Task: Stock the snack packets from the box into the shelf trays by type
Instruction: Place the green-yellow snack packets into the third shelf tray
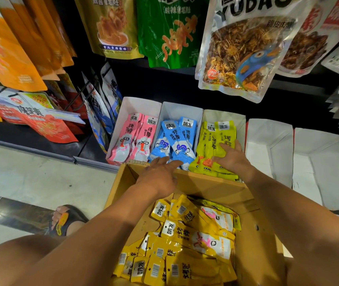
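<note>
Pink packets (132, 137) fill the leftmost tray, blue packets (177, 139) the next – left hand (160, 174) spread flat at their base. Right hand (231, 159) presses, fingers splayed, on glossy yellow-green packets (216, 141); deeper yellow packets (185, 240) crowd the cardboard box (253, 230).

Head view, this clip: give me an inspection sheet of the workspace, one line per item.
Surface: dark bottom shelf above a pale tiled floor.
Job's things: open brown cardboard box of loose golden-yellow snack packets; white card trays holding pink packets, blue packets and lime-yellow packets; two empty white card trays.
Clutter: nothing seen.
Grippers: left hand flat over the box's far edge by the blue packets; right hand pressing on the lime-yellow packets.
Cables: nothing seen.
Surroundings: large hanging snack bags above; sandalled foot on the floor.
</note>
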Tool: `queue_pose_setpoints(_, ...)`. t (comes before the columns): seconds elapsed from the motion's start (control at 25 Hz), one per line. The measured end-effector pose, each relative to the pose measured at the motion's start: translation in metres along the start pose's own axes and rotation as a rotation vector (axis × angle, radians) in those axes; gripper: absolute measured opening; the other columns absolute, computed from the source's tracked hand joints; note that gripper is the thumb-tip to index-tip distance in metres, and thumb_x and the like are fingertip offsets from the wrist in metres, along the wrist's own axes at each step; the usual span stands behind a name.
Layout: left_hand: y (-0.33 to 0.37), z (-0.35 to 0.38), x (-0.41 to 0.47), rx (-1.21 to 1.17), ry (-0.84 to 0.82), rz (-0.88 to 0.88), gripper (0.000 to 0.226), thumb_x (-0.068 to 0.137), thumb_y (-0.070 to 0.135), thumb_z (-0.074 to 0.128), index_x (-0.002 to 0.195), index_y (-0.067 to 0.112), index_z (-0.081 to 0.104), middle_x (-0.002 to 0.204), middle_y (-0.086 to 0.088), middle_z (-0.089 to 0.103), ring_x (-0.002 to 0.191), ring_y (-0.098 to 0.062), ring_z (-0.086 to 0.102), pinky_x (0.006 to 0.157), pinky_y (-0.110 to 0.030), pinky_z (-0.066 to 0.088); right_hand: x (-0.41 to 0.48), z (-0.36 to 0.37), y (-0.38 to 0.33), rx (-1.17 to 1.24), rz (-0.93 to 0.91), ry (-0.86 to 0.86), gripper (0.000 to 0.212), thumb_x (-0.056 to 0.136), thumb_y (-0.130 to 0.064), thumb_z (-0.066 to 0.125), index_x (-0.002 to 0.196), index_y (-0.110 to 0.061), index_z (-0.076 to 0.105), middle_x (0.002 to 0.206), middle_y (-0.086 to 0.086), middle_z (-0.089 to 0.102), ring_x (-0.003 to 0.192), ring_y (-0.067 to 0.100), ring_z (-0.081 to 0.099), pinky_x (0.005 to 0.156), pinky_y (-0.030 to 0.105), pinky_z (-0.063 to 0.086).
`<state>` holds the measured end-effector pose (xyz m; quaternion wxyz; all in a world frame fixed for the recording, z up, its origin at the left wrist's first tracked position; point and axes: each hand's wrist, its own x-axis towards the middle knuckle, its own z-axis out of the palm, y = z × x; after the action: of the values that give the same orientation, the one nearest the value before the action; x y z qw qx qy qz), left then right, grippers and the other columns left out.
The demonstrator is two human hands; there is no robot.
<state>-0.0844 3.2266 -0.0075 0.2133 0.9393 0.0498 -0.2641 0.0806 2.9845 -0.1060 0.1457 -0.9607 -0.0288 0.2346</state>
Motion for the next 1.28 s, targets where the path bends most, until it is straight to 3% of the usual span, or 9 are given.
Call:
queue_pose_setpoints(0.12, -0.002, 0.000, -0.001, 0.012, -0.008, 0.001, 0.061, 0.104, 0.033, 0.046, 0.159, 0.044, 0.020, 0.171, 0.000, 0.011, 0.158, -0.026, 0.005, 0.125, -0.051, 0.021, -0.001, 0.001, -0.003, -0.309, -0.040, 0.010, 0.076, 0.090, -0.077, 0.034, 0.156, -0.046, 0.009, 0.165, 0.003, -0.020, 0.153, 0.035, -0.004, 0.121, 0.053, 0.014)
queue_pose_setpoints(0.28, -0.008, -0.002, -0.004, 0.070, 0.005, -0.018, 0.064, 0.105, 0.038, 0.045, 0.161, 0.042, 0.015, 0.172, 0.002, 0.007, 0.158, -0.026, 0.002, 0.126, -0.050, 0.017, -0.007, 0.000, 0.005, -0.513, -0.090, 0.070, 0.076, 0.094, -0.075, 0.016, 0.158, -0.038, 0.000, 0.167, 0.005, -0.011, 0.153, 0.034, -0.005, 0.124, 0.052, 0.003)
queue_pose_setpoints(0.44, -0.021, 0.009, -0.004, 0.192, -0.063, -0.076, 0.070, 0.106, 0.046, 0.040, 0.162, 0.042, -0.003, 0.171, 0.005, -0.012, 0.158, -0.026, -0.011, 0.126, -0.055, 0.006, -0.014, 0.008, 0.004, -0.333, -0.126, 0.038, 0.074, 0.095, -0.074, 0.017, 0.158, -0.040, 0.001, 0.168, 0.003, -0.003, 0.154, 0.031, 0.000, 0.124, 0.050, 0.008)
queue_pose_setpoints(0.72, -0.027, 0.024, -0.005, 0.294, -0.148, -0.083, 0.080, 0.103, 0.061, 0.037, 0.157, 0.044, -0.019, 0.166, 0.002, -0.030, 0.152, -0.031, -0.028, 0.125, -0.061, -0.002, -0.012, 0.013, -0.019, -0.324, -0.118, -0.017, 0.074, 0.091, -0.077, 0.033, 0.155, -0.050, 0.005, 0.168, -0.003, 0.000, 0.153, 0.034, 0.000, 0.117, 0.061, 0.023)
queue_pose_setpoints(0.92, -0.029, 0.025, -0.003, 0.309, -0.163, -0.088, 0.086, 0.101, 0.062, 0.042, 0.156, 0.045, -0.021, 0.164, 0.002, -0.032, 0.151, -0.031, -0.030, 0.125, -0.061, -0.002, -0.007, 0.013, -0.025, -0.381, -0.164, -0.080, 0.065, 0.098, -0.067, 0.032, 0.154, -0.051, 0.005, 0.167, -0.013, -0.002, 0.153, 0.034, -0.008, 0.113, 0.074, 0.011)
queue_pose_setpoints(1.12, -0.028, 0.026, -0.002, 0.319, -0.179, -0.087, 0.088, 0.101, 0.062, 0.043, 0.156, 0.043, -0.023, 0.164, 0.001, -0.033, 0.151, -0.032, -0.030, 0.125, -0.061, -0.001, -0.005, 0.008, -0.010, -0.373, -0.178, -0.128, 0.074, 0.092, -0.073, 0.038, 0.153, -0.053, 0.001, 0.166, -0.009, -0.015, 0.153, 0.035, -0.009, 0.115, 0.069, 0.016)
queue_pose_setpoints(1.28, -0.030, 0.026, 0.001, 0.316, -0.197, -0.093, 0.089, 0.101, 0.061, 0.045, 0.156, 0.044, -0.022, 0.164, 0.002, -0.033, 0.151, -0.032, -0.030, 0.125, -0.061, 0.000, -0.012, 0.005, -0.009, -0.236, -0.238, -0.066, 0.073, 0.093, -0.071, 0.041, 0.155, -0.050, 0.009, 0.167, -0.007, -0.007, 0.153, 0.031, -0.003, 0.119, 0.060, 0.021)
